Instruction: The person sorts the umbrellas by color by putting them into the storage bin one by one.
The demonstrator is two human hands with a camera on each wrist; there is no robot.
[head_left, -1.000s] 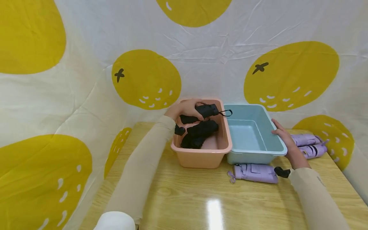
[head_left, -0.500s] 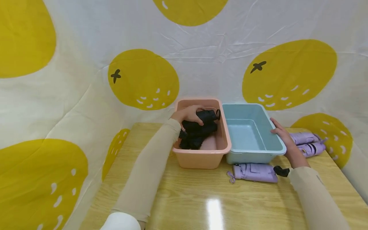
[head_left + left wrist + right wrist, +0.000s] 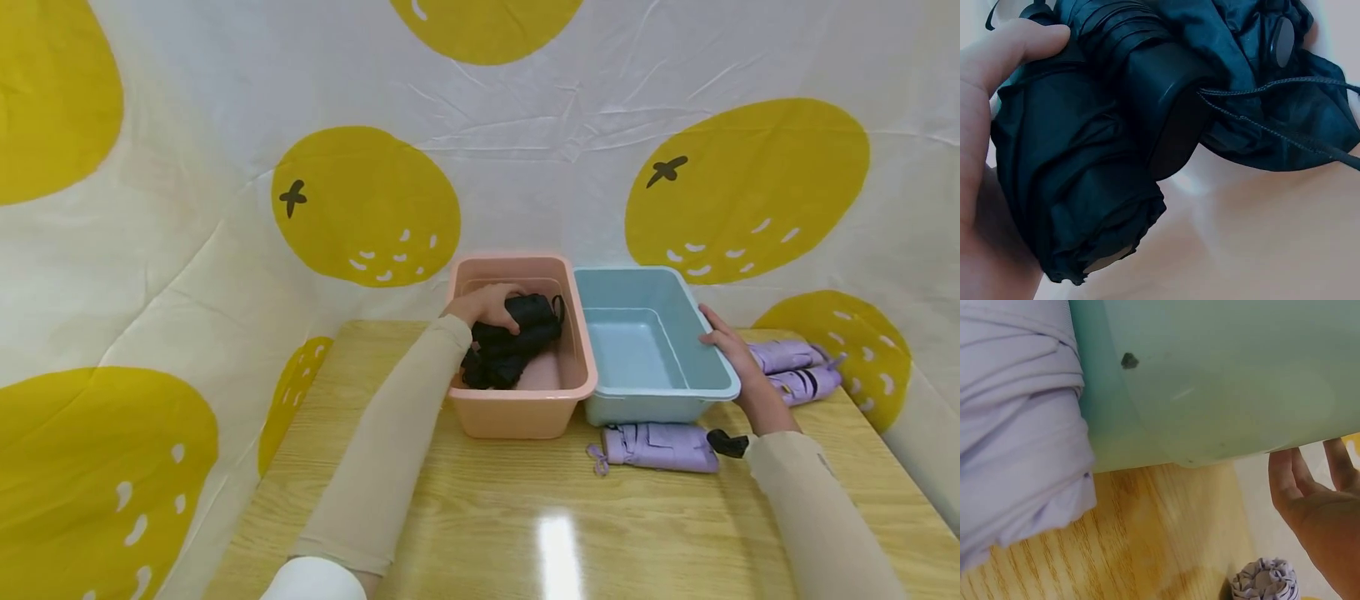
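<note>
My left hand (image 3: 489, 305) is down inside the pink bin (image 3: 525, 417) and grips a black folded umbrella (image 3: 534, 312). In the left wrist view the thumb lies across the held umbrella (image 3: 1072, 156), beside another black umbrella (image 3: 1160, 106) with a cord loop. More black fabric (image 3: 495, 371) bunches at the near left of that bin. My right hand (image 3: 735, 354) holds the right rim of the light blue bin (image 3: 652, 408); nothing lies inside this bin. In the right wrist view the fingers (image 3: 1282, 478) hook over its edge.
A lilac folded umbrella (image 3: 660, 447) lies on the wooden table (image 3: 480, 517) in front of the blue bin. Two more lilac umbrellas (image 3: 802, 385) lie to its right. Behind the bins hangs a fruit-patterned cloth (image 3: 517, 175).
My left hand has lowered the black umbrella into the pink bin, onto the other black ones. The umbrella's strap no longer sticks out over the rim. The right hand stays on the blue bin.
</note>
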